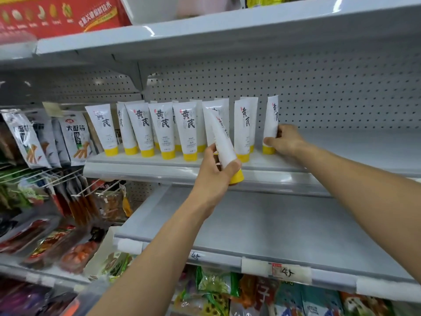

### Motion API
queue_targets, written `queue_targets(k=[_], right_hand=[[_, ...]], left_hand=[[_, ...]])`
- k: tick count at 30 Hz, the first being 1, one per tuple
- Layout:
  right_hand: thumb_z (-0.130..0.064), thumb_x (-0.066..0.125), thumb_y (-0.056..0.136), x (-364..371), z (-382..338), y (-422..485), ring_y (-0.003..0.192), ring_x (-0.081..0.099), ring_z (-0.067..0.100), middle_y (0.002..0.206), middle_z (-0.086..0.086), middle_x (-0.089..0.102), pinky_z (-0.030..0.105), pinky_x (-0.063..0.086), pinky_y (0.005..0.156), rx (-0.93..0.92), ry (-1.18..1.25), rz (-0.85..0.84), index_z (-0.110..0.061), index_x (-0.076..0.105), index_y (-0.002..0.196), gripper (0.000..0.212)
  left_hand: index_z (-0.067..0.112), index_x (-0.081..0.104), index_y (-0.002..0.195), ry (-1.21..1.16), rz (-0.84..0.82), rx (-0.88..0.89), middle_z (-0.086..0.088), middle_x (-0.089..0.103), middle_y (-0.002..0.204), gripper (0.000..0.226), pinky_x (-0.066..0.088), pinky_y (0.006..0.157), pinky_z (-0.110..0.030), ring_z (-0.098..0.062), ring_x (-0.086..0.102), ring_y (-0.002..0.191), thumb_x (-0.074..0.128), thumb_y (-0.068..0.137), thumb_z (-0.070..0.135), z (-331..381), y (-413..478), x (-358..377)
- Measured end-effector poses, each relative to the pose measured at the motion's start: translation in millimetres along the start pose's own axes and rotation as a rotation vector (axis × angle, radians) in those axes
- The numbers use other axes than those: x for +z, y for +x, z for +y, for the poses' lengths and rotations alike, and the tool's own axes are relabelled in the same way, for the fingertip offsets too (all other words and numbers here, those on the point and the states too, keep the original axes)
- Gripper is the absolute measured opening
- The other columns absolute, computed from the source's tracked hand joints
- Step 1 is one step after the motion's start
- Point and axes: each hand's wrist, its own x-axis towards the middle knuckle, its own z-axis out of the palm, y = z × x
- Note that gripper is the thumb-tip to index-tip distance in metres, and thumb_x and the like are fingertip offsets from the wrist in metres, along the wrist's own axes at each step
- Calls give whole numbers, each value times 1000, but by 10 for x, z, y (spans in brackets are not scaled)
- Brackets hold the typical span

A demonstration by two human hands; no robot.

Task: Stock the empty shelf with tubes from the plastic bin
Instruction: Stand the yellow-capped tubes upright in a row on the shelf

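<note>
left fingers (231, 167): curled round tilted tube (222, 142), cap at 5 o'clock, crimp at 11
left hand (213, 174): in front of shelf (159, 172) edge
right fingers (271, 141): pinching end tube (271, 119), upright, cap down on shelf
right hand (288, 142): at 3 o'clock end of tube row (164, 128)
tube row: standing cap-down, runs to 9 o'clock from end tube
snack packs (73, 137): hanging at 9 o'clock of tube row

Shelf (341, 151) lies bare and open right of the end tube (271, 124) gripped by the right hand (284, 140), under the upper shelf (227, 35); leftward, standing tubes (164, 131) crowd it in rows, the left hand (214, 174) holds a tilted tube (224, 144) before them, and hanging snack packets (75, 137) wall the far left.
</note>
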Motion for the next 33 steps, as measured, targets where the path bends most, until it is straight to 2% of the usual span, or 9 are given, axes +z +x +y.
queue_targets(k=[6, 9, 11, 13, 16, 18, 21, 28, 33], right_hand=[[-20, 66, 88, -9, -28, 34, 102, 59, 26, 119, 14, 63, 31, 46, 87, 42, -6, -27, -1, 56, 119, 38], [-36, 60, 92, -22, -100, -107, 117, 48, 26, 129, 10, 47, 31, 39, 89, 98, -32, -40, -1, 32, 140, 66], [-41, 58, 91, -33, -128, -233, 129, 41, 29, 141, 12, 37, 37, 37, 101, 51, 8, 107, -3, 26, 144, 73], [-39, 59, 90, -45, -203, -435, 114, 51, 23, 125, 8, 50, 37, 44, 93, -77, 100, 245, -8, 40, 133, 58], [-39, 66, 87, -84, -374, -798, 82, 59, 13, 93, 3, 64, 25, 46, 71, -192, 306, -60, -11, 61, 110, 37], [-44, 68, 83, -114, -489, -1021, 80, 61, 10, 96, 5, 71, 22, 43, 67, -208, 233, -345, -15, 68, 105, 36], [-38, 71, 82, -112, -548, -1147, 82, 61, 8, 97, 2, 73, 25, 42, 68, -213, 143, -461, -21, 71, 102, 26], [-27, 75, 79, -183, -531, -1157, 79, 62, 10, 96, 3, 73, 22, 45, 64, -162, 220, -304, -16, 69, 99, 24], [-28, 74, 80, -255, -439, -944, 89, 66, 21, 100, 6, 69, 37, 55, 75, -94, 280, -63, -15, 64, 105, 30]], left_hand=[[20, 36, 139, -11, 1, -22, -1, 56, 119, 58, 58, 82, -48, -20, 59, 106, 65, 90, 14, -1, 0, 10], [21, 36, 140, -4, 0, -23, -2, 57, 120, 60, 58, 81, -49, -23, 61, 108, 67, 88, 14, -11, -41, 6], [21, 37, 139, -5, 1, -18, -2, 59, 119, 61, 59, 81, -49, -24, 62, 106, 68, 87, 15, -16, -75, 5], [22, 37, 139, -7, 7, -8, -2, 60, 117, 63, 59, 79, -49, -24, 64, 104, 70, 86, 15, -12, -108, 16], [24, 39, 136, -4, 15, 25, 0, 61, 115, 61, 59, 79, -49, -22, 65, 100, 72, 85, 20, -2, -161, 62], [25, 42, 131, 0, 17, 49, 3, 62, 112, 56, 59, 79, -46, -19, 65, 99, 72, 85, 22, 20, -194, 106], [28, 41, 128, 32, 6, 107, 8, 60, 109, 52, 61, 74, -35, -11, 66, 89, 71, 86, 20, 72, -226, 163], [26, 41, 137, 277, -63, 173, 5, 55, 116, 56, 54, 77, -25, -11, 61, 99, 68, 87, 27, 147, -239, 72], [27, 47, 130, 681, -47, 298, 8, 55, 116, 46, 48, 85, -28, -9, 56, 96, 64, 88, 32, 85, -290, -153]])
